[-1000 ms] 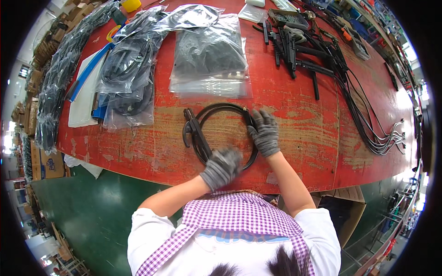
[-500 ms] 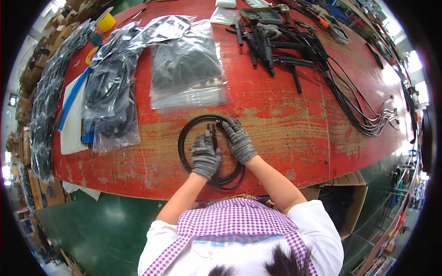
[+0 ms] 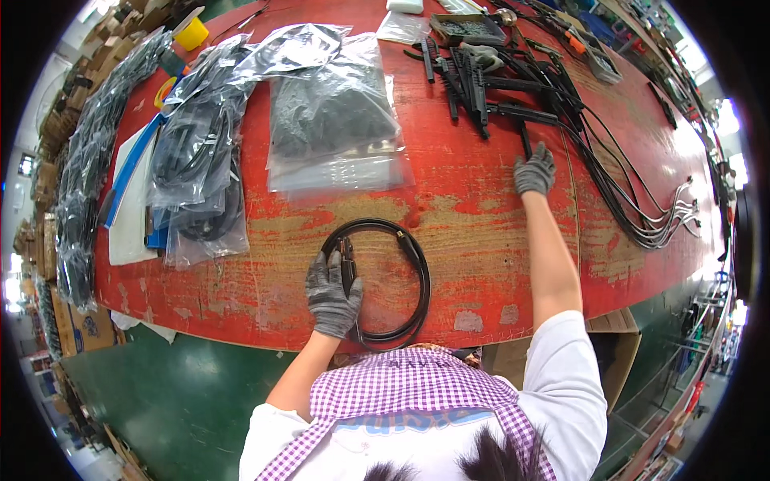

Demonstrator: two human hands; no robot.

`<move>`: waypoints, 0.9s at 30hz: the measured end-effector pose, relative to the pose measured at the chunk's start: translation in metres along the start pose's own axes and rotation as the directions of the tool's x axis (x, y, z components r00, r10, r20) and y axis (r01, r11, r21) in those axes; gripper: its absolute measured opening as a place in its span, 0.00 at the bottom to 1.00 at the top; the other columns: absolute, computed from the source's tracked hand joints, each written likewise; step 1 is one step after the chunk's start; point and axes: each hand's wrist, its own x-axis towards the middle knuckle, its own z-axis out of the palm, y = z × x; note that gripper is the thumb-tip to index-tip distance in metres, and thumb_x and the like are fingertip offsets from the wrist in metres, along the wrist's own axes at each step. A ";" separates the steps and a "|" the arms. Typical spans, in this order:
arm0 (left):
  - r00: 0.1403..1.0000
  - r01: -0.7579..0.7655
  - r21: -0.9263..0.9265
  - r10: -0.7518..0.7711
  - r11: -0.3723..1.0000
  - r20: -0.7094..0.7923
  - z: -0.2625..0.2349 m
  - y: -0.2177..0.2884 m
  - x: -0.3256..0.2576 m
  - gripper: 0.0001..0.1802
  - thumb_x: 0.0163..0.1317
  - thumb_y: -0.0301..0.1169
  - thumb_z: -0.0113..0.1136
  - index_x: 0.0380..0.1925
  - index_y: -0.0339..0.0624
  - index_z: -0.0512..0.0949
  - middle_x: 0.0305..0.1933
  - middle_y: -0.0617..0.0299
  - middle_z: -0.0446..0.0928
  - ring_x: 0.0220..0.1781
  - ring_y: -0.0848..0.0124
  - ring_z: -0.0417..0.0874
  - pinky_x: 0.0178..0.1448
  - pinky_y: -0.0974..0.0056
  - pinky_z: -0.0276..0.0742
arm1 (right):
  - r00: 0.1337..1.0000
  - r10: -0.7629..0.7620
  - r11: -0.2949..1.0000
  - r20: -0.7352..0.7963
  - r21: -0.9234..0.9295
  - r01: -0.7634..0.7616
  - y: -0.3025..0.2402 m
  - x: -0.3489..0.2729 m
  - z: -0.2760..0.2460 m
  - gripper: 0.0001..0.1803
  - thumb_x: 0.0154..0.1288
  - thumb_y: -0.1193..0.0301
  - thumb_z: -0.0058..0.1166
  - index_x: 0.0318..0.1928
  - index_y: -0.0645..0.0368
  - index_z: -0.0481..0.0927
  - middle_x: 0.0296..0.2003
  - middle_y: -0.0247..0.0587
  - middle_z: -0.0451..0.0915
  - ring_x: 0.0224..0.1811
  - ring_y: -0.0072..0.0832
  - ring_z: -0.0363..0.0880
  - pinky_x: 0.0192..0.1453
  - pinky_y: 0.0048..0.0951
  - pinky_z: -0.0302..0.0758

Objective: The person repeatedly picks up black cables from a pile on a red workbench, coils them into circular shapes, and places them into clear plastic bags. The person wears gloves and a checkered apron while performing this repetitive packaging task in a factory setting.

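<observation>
A black cable (image 3: 425,280) lies coiled on the red table in front of me. My left hand (image 3: 333,298), in a grey knitted glove, is closed round the left side of the coil at a dark end piece with a metal part (image 3: 346,255). A brass-coloured tip shows at the coil's upper right. My right hand (image 3: 536,171), gloved alike, is stretched far out to the right. Its fingers are apart at the lower end of a black rod-like piece (image 3: 525,138), covering that end. This piece sticks out from a pile of black handle-like parts (image 3: 473,92).
Clear plastic bags (image 3: 333,120) lie beyond the coil, with bagged cables (image 3: 192,160) to the left. A blue-edged white board (image 3: 132,208) is beside them. Cables with pale ends (image 3: 670,216) spread at right. A tray of small parts (image 3: 468,30) stands at the back.
My right hand has left the coil and moved right and away from me to the black parts. My left hand has shifted slightly left with the cable's end piece.
</observation>
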 end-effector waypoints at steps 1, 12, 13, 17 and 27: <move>1.000 -0.001 -0.014 0.001 1.000 -0.007 -0.001 0.000 0.001 0.39 0.46 0.44 0.60 0.59 0.42 0.61 0.60 0.42 0.59 0.60 0.46 0.61 0.63 0.46 0.55 | 0.986 0.057 0.998 0.158 -0.031 -0.053 0.003 0.013 -0.009 0.38 0.54 0.55 0.52 0.63 0.55 0.57 0.55 0.54 0.67 0.58 0.45 0.66 0.57 0.41 0.66; 0.987 0.115 -0.073 -0.106 0.991 0.119 -0.002 -0.010 0.002 0.41 0.48 0.48 0.59 0.61 0.43 0.58 0.63 0.43 0.56 0.63 0.47 0.57 0.65 0.46 0.51 | 0.665 -0.528 0.343 0.528 0.849 -0.402 -0.011 -0.162 -0.168 0.24 0.53 0.74 0.55 0.53 0.56 0.72 0.23 0.24 0.68 0.22 0.14 0.64 0.28 0.17 0.67; 0.986 0.122 -0.077 -0.113 0.989 0.121 -0.003 -0.011 0.006 0.40 0.48 0.47 0.59 0.60 0.43 0.59 0.62 0.42 0.57 0.62 0.47 0.58 0.64 0.47 0.53 | 0.649 -0.552 0.337 0.523 0.852 -0.400 -0.015 -0.190 -0.169 0.23 0.53 0.74 0.55 0.52 0.56 0.73 0.23 0.23 0.69 0.22 0.14 0.64 0.29 0.17 0.68; 0.995 0.097 -0.176 -0.096 0.980 0.013 -0.001 -0.014 0.041 0.29 0.54 0.42 0.56 0.53 0.40 0.66 0.56 0.44 0.66 0.57 0.49 0.66 0.62 0.53 0.61 | 0.705 -0.664 0.374 0.248 0.927 0.026 -0.049 -0.284 -0.145 0.22 0.53 0.71 0.55 0.51 0.58 0.73 0.24 0.35 0.76 0.23 0.27 0.75 0.27 0.26 0.72; 0.996 0.002 -0.157 0.012 0.988 0.087 0.027 -0.007 0.099 0.14 0.57 0.41 0.50 0.32 0.44 0.78 0.36 0.52 0.76 0.40 0.52 0.75 0.46 0.53 0.71 | 0.522 -0.844 0.394 0.122 0.800 0.452 -0.125 -0.245 -0.094 0.16 0.55 0.60 0.56 0.40 0.56 0.78 0.32 0.46 0.78 0.36 0.42 0.76 0.41 0.38 0.73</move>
